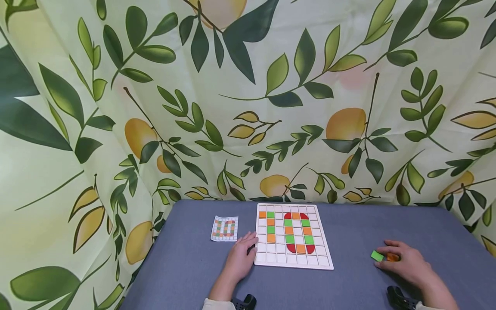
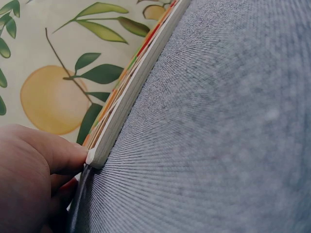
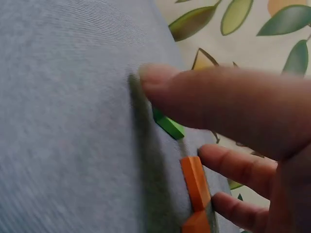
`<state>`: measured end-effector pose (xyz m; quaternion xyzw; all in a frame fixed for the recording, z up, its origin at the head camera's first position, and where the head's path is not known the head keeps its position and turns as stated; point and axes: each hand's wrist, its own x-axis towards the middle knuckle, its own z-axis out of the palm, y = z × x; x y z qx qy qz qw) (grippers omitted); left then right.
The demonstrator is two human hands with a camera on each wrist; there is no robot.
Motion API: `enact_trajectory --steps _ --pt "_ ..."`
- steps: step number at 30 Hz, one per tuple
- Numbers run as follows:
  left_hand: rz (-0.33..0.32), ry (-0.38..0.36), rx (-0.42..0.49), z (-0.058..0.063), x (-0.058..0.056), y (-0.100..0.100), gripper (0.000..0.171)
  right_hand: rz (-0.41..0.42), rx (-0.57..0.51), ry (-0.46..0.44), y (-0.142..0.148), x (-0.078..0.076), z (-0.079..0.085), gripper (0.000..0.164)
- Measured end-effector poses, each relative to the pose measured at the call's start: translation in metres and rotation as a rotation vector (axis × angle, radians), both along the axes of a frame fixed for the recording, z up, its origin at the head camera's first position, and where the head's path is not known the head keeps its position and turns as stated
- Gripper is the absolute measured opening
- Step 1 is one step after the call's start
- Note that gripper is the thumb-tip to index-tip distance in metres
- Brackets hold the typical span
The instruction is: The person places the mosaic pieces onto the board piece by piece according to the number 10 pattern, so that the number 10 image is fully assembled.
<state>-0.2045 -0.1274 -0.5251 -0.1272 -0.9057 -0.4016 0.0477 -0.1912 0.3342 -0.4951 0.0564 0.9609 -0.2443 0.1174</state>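
Note:
A white gridded board (image 1: 267,258) lies on the table, with orange, green and red tiles forming a narrow figure on its left and a ring-shaped figure on its right. My left hand (image 1: 238,258) rests at the board's left edge, fingers extended; its thumb (image 2: 73,158) touches the board's corner in the left wrist view. Over at the right, my right hand (image 1: 408,262) is spread around a green tile (image 1: 376,256) and orange tiles (image 1: 392,257). In the right wrist view the thumb (image 3: 194,97) partly covers the green tile, apart from the other fingers.
To the left of the board lies a small printed card (image 1: 224,228) showing a similar coloured grid pattern. Blue-grey cloth covers the table (image 1: 341,232). Behind it hangs a curtain (image 1: 248,172) printed with leaves and fruit.

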Motion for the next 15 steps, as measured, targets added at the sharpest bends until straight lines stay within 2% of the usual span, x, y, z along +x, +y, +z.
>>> enact_trajectory --steps 10,15 --pt "0.011 0.003 -0.003 0.0005 0.0008 -0.0015 0.031 0.024 0.018 0.003 -0.001 -0.0022 0.0007 0.077" --pt "0.016 -0.009 0.003 0.0002 0.001 -0.0022 0.031 -0.007 0.019 0.006 -0.0034 -0.005 -0.0013 0.077"
